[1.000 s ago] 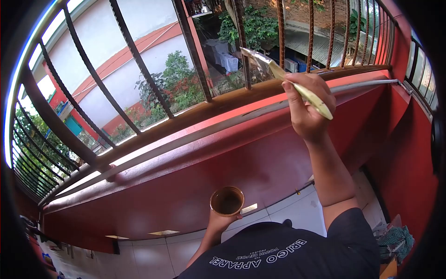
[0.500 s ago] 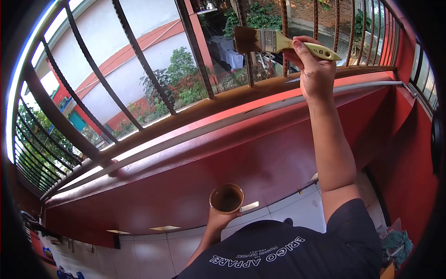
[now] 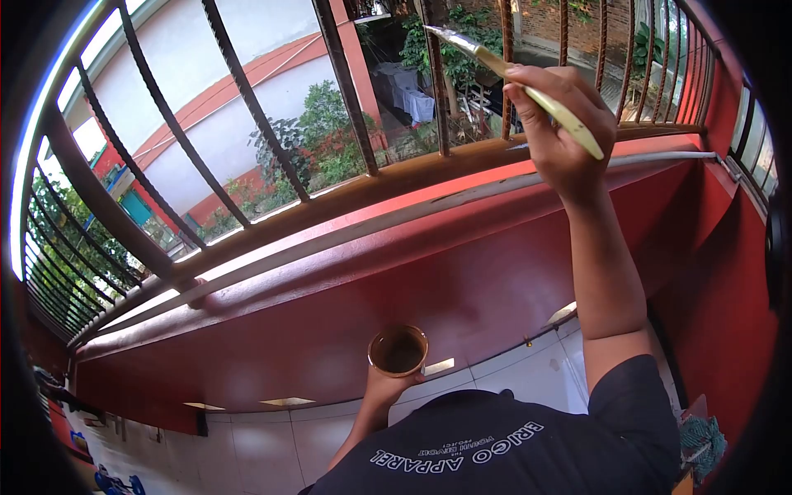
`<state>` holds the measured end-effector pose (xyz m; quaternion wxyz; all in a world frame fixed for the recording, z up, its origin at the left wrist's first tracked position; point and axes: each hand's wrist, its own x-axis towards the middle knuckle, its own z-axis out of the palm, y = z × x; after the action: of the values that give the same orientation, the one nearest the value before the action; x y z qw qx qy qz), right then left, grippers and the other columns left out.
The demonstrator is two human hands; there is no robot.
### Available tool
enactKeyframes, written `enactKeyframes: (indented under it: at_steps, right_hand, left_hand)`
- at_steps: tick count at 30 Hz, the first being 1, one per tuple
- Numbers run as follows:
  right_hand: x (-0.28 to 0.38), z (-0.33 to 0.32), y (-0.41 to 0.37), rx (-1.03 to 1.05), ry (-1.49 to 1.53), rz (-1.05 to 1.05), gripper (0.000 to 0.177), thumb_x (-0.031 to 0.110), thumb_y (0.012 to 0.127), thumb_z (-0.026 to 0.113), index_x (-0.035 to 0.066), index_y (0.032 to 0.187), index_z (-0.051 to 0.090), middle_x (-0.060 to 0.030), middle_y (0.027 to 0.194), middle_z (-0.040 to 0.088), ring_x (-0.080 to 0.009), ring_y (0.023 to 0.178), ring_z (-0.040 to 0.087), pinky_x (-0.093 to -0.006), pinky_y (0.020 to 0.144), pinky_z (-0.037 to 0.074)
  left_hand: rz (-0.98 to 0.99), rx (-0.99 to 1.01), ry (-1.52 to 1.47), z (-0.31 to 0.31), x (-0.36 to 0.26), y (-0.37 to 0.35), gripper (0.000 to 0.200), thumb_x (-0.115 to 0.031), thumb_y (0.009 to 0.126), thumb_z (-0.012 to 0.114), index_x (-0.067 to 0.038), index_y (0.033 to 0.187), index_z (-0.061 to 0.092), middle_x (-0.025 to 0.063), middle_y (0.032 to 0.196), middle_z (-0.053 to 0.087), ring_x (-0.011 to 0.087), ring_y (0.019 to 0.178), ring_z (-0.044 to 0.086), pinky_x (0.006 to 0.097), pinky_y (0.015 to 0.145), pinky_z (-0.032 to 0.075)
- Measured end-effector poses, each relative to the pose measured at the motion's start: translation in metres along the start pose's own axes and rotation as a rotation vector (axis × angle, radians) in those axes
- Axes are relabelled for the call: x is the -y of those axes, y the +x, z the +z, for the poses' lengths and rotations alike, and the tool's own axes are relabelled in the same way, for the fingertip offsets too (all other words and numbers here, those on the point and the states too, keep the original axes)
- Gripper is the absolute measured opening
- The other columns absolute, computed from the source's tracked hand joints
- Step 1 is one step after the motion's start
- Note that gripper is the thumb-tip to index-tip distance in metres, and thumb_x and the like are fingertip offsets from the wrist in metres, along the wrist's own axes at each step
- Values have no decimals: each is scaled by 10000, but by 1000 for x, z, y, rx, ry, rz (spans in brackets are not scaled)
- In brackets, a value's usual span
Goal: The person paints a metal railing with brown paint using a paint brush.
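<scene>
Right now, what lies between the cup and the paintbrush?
In the head view, the red wall, a pale pipe along it and the brown sill lie between cup and paintbrush.

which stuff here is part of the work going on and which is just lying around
In use: brush in the right hand; cup of brown liquid in the left hand; window bar by the bristles.
Lying about: green cloth heap, lower right; white pipe along the red wall.
</scene>
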<state>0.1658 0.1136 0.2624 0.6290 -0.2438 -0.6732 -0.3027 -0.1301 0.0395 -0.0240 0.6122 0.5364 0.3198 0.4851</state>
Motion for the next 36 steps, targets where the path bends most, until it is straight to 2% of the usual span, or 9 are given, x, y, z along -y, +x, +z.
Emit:
enactKeyframes:
  at_steps: [3,7,9,13,17,19,24,29,36]
  right_hand:
    - [15,4,-24,297,-242,-255,279,-9,699,749,73,962,704,-89,894,689,-273,804,694,-332,688,579]
    - [26,-20,-33,537,-73,-102,234,-4,715,745,56,936,698,-90,851,684,-259,768,696,-346,633,563]
    - [22,-26,-1,482,-5,28,179,11,782,745,69,946,703,-85,819,688,-225,712,696,-312,607,550]
    - [-9,-19,51,176,-230,-326,189,15,797,740,81,973,719,-66,871,707,-199,776,708,-299,622,554]
    - [3,-13,0,341,-286,-351,251,15,729,757,85,967,721,-70,913,709,-235,815,709,-323,660,568]
    - [18,-19,-27,531,-262,-244,270,17,691,763,86,948,717,-84,906,703,-256,794,704,-335,644,567]
    - [21,-27,3,410,68,124,110,-18,811,726,34,907,712,-55,714,628,-138,628,604,-259,567,458]
    - [-21,-12,34,233,213,350,53,44,888,706,23,932,725,-16,860,713,-50,725,615,-194,607,472]
    - [5,-3,10,197,-326,-406,232,8,741,774,67,959,718,-79,879,699,-224,860,718,-318,703,600]
  left_hand:
    - [-7,22,-33,1,-1,-1,590,84,608,834,-11,1141,598,47,957,659,136,861,641,296,728,553]
    - [24,16,-25,-3,6,2,566,89,624,825,3,1132,591,62,951,656,146,829,646,305,687,564]
    - [34,29,-26,-3,6,0,551,97,635,815,11,1129,587,70,940,655,149,804,650,306,666,568]
    - [-8,51,-77,5,-2,2,549,116,638,804,17,1132,586,78,911,657,151,766,656,303,663,573]
    - [-3,24,-46,3,5,-2,564,111,637,808,15,1145,583,85,951,656,154,795,658,303,673,577]
    - [24,23,-23,3,5,-2,568,110,639,805,13,1152,580,87,974,655,154,812,658,300,674,579]
    - [-27,46,-65,1,-4,6,597,96,629,820,7,1166,575,83,1000,653,153,846,659,291,688,578]
    - [-32,41,-79,2,8,4,651,66,593,859,-17,1176,581,66,1052,653,164,945,648,305,770,567]
    - [-8,4,38,-6,13,7,670,62,587,858,-26,1192,582,54,1066,656,159,968,638,318,803,557]
